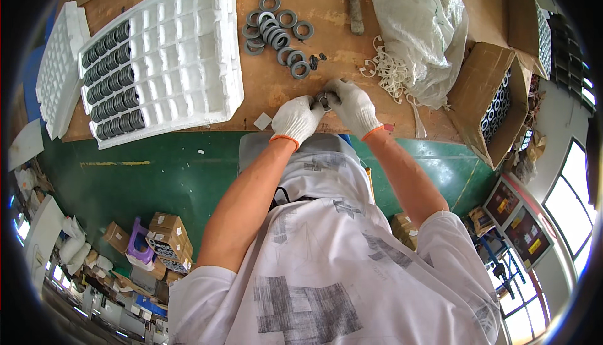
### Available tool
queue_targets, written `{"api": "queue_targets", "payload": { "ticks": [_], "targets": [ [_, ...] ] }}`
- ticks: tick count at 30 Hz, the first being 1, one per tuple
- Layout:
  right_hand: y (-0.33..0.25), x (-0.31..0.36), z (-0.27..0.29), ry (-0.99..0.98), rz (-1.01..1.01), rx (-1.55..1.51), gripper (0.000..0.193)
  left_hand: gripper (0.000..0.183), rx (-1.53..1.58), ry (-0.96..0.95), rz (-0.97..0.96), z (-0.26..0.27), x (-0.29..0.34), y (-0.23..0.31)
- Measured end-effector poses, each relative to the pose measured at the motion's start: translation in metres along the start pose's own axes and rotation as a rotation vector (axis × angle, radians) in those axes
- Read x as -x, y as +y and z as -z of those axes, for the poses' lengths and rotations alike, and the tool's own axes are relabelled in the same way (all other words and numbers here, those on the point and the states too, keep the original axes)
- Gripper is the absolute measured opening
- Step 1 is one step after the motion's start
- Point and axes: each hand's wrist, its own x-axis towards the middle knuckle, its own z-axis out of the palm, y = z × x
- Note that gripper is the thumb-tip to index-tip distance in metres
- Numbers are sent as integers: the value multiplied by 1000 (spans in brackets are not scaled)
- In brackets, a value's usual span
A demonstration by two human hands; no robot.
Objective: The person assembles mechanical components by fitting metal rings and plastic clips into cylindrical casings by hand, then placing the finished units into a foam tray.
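Both of my hands wear white knit gloves with orange cuffs and meet at the near edge of the worktable. My left hand (298, 119) and my right hand (353, 104) pinch a small grey metal ring (323, 100) between them; the fingers hide most of it. Just beyond lies a loose pile of similar grey rings (271, 31), some flat and some leaning on each other. Small black bits (319, 58) sit beside the pile. To the left is a white foam tray (233, 49) with rows of pockets; dark rings (113, 79) stand on edge in its left part.
Another white foam tray (58, 71) leans at the far left. A brush-like tool (356, 17) lies at the back. On the right are a translucent plastic bag (419, 15), white plastic loops (394, 76) and an open cardboard box (475, 81) of rings.
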Motion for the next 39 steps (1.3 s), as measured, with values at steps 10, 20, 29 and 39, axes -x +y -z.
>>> {"api": "queue_targets", "payload": {
  "ticks": [10, 20, 29, 39],
  "targets": [
    [-30, -14, 19, 13, 72, 200, 25, 47, -19, -50, 59, 7, 5, 6],
    [-36, -31, -14, 295, 133, 208, 27, 43, 2, 1, -6, 21, 21, -23],
    [-22, 47, -19, 292, 105, 346, 67, 41, 77, -36, -12, 26, 11, -9],
    [-19, 42, -40, 325, 29, 298, 67, 44, 34, -119, -65, 32, 12, -2]
  ]
}}
